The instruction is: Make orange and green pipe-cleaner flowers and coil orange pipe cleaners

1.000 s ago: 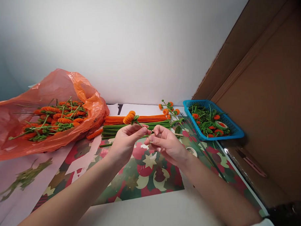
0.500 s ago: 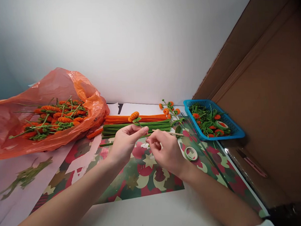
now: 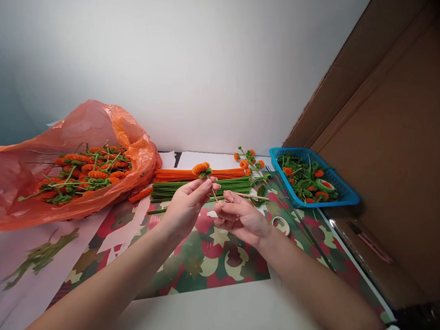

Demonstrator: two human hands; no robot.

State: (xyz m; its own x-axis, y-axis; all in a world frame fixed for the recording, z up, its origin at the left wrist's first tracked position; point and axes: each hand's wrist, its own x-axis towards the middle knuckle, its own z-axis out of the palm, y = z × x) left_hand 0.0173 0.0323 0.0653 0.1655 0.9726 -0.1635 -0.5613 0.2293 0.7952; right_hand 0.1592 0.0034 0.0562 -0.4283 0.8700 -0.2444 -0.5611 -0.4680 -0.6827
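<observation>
My left hand (image 3: 187,204) pinches the stem of an orange pipe-cleaner flower (image 3: 201,169) with green sepals under its coiled head. The flower stands nearly upright above the fingers. Lower down, the fingertips of my right hand (image 3: 243,218) close on the thin end of the same stem (image 3: 215,194); its very tip is hidden by them. Behind the hands lie a bundle of green pipe cleaners (image 3: 170,191) and a bundle of orange pipe cleaners (image 3: 170,175). A thin wooden stick (image 3: 255,196) rests just past my right hand.
An orange plastic bag (image 3: 140,153) full of flowers lies open at left. To the right are a blue basket (image 3: 346,199) of leaves and flowers, a roll of tape (image 3: 285,225), thin wires (image 3: 309,234) and pink-handled pliers (image 3: 376,248). A finished flower branch (image 3: 254,165) lies at the back.
My right hand has turned, its fingers now more opened out and palm more visible, still at the stem's lower end. The flower has tipped slightly, showing more green below its head.
</observation>
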